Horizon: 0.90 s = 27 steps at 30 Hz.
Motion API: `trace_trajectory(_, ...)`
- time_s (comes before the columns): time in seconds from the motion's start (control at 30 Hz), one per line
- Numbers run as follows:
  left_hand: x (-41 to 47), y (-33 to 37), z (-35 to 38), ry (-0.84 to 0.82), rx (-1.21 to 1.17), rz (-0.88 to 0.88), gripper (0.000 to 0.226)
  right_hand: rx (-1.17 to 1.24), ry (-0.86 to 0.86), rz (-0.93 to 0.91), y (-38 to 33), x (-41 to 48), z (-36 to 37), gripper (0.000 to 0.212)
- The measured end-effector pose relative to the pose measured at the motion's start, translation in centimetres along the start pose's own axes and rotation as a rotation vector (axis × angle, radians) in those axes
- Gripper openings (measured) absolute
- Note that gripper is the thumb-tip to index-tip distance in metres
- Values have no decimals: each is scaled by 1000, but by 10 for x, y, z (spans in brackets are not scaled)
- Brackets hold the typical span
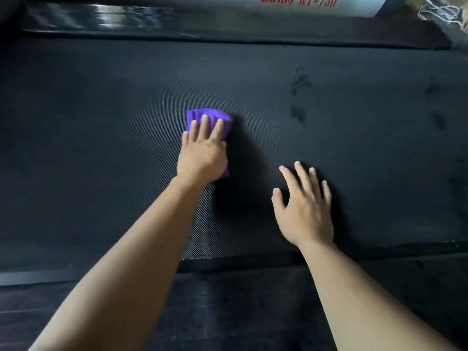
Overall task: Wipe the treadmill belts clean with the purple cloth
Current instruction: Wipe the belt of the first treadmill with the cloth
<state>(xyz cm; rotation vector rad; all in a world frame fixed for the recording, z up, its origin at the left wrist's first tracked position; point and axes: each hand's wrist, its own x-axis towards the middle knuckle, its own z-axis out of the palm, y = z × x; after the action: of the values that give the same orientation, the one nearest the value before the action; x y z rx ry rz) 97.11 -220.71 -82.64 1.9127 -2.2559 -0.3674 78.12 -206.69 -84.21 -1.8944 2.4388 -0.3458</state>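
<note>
A black textured treadmill belt [101, 138] fills most of the view. A folded purple cloth [222, 117] lies on the belt near its middle. My left hand [202, 150] lies flat on top of the cloth, fingers spread and pressing it down, so most of the cloth is hidden under the palm. My right hand [304, 209] rests on the bare belt to the right and nearer to me, fingers apart, holding nothing.
Dark wet-looking spots [298, 97] mark the belt at the upper right, more further right [436, 107]. A glossy black side rail [126, 19] runs along the far edge, with a white housing bearing red lettering [316, 3]. A near side rail [50, 276] borders the front.
</note>
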Motion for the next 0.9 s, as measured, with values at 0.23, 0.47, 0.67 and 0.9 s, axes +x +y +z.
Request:
trace_trajectory(0.23,-80,46,15,-63,-18,206,55,12,9,0,0,0,1,57)
trace_trajectory(0.47,-154,29,23,-39,9,183,56,27,20,9,1,0,3,53)
trace_trajectory(0.67,-90,52,20,-38,-28,107,55,27,19,5,1,0,3,54)
trace_trajectory(0.9,-13,69,28,-29,-42,89,56,38,9,9,2,1,3,53)
